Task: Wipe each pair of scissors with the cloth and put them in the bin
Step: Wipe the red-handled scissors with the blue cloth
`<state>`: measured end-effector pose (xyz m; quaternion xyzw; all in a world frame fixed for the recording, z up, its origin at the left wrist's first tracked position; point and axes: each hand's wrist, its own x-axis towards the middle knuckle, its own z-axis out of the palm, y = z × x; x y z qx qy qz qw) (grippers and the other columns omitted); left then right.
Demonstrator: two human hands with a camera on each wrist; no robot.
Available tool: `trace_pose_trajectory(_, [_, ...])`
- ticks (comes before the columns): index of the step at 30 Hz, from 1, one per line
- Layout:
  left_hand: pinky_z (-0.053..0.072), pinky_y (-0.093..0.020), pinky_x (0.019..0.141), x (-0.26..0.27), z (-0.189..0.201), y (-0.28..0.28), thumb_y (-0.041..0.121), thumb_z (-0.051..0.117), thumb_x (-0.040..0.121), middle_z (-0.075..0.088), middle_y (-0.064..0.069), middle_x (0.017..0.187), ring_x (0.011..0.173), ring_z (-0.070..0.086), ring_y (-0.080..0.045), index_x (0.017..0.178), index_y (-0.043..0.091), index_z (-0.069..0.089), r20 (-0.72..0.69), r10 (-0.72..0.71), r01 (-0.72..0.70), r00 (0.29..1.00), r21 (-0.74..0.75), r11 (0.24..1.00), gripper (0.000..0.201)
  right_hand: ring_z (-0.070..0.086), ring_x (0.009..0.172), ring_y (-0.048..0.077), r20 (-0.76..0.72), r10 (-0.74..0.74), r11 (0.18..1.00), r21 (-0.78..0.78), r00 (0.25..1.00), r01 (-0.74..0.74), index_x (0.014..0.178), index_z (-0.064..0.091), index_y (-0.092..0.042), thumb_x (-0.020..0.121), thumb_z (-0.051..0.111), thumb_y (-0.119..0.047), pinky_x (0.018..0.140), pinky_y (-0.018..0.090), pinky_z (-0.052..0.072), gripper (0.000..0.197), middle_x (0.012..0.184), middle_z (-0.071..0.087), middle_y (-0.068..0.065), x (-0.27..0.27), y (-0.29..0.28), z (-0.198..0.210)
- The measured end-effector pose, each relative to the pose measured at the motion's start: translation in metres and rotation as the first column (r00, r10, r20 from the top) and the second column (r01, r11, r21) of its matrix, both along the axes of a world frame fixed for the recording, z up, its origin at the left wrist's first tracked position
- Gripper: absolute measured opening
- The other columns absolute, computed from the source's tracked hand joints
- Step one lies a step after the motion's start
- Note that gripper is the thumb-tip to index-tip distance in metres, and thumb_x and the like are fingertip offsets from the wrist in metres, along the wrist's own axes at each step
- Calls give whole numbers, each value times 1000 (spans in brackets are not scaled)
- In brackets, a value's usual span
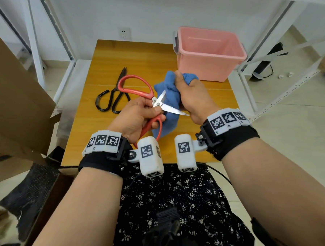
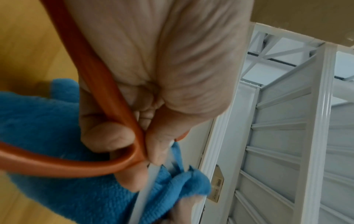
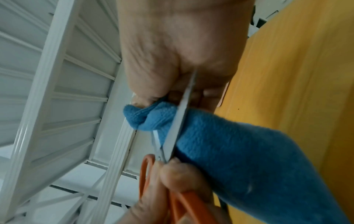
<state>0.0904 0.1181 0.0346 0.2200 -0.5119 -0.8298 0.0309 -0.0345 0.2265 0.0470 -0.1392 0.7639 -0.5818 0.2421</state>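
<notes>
My left hand [image 1: 138, 114] grips the red-handled scissors [image 1: 137, 90] near the pivot, above the wooden table [image 1: 106, 69]. Their steel blades stand apart, one pointing up into the cloth, the other towards my right wrist. My right hand [image 1: 190, 93] clutches the blue cloth [image 1: 168, 103], bunched round the blades. In the left wrist view my fingers [image 2: 107, 136] curl round the red handle loop [image 2: 91, 166]. In the right wrist view a blade [image 3: 180, 118] lies against the blue cloth [image 3: 249, 151]. Black scissors [image 1: 115, 95] lie on the table to the left. The pink bin [image 1: 210, 52] stands at the back right.
A brown cardboard sheet [image 1: 11, 97] leans at the left of the table. White metal shelving [image 1: 278, 47] stands to the right and behind. A wall socket [image 1: 124, 33] sits on the back wall. My lap is below the table's near edge.
</notes>
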Motion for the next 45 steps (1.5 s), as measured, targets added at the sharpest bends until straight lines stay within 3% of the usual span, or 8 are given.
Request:
trace_pose_trajectory(6, [43,-20,43,5,-1,-5,-10,46,94,62,-11,61,58,61,-17,82,6,50,-40,36,-35,999,33,999,20,74,94,22,157,53,978,-205,986,-20,109,65,-13,102,44,-46,79,40,60,40,102,75,10,2,-2,12])
trace_pose_trajectory(12, [38,-20,45,5,2,-3,-9,44,96,59,-9,61,57,59,-14,65,11,67,-53,28,-26,998,22,999,44,71,98,23,-80,171,976,-119,982,-180,100,68,-11,87,70,-6,89,42,58,14,102,74,9,10,-6,9])
trace_pose_trajectory(18, [41,-19,44,5,5,-2,-10,45,95,59,-9,62,59,61,-15,76,6,53,-8,29,-29,1000,15,999,26,71,95,21,-200,45,996,-66,979,-59,94,71,-17,88,68,-18,88,48,57,7,100,74,7,7,-11,3])
trace_pose_trajectory(23, [41,-19,43,4,12,0,-9,47,95,59,-15,68,53,63,-14,77,4,54,34,-9,8,999,10,1000,24,74,85,25,-20,-58,991,-126,998,55,93,69,-7,93,65,-17,78,46,61,11,94,75,12,2,-8,5])
trace_pose_trajectory(27, [43,-21,44,3,11,-1,-9,51,94,61,-15,71,60,67,-17,82,3,52,64,-22,21,998,19,1000,17,73,72,18,196,-84,984,-137,977,112,94,67,-8,97,60,-24,56,28,56,17,84,74,8,2,-1,10])
trace_pose_trajectory(30, [43,-21,44,4,9,-2,-8,51,94,61,-13,71,60,67,-17,84,4,52,66,-20,18,998,20,1000,16,74,76,21,227,-37,988,-137,973,69,101,67,-8,98,59,-29,58,30,57,23,85,75,8,1,3,13])
trace_pose_trajectory(38, [45,-19,46,5,11,-4,-8,46,96,56,-14,72,58,64,-13,79,5,54,-4,-18,18,1000,23,1000,23,72,93,20,-155,46,992,-107,987,-63,88,70,-17,91,67,-14,86,43,59,5,96,73,8,5,-7,15])
trace_pose_trajectory(45, [45,-21,45,5,12,-5,-9,50,94,59,-16,73,60,67,-17,83,6,50,0,-4,4,1000,4,1000,18,73,86,26,-159,-50,996,-83,986,37,91,68,-2,97,61,-23,82,50,59,22,96,73,18,-3,-9,17])
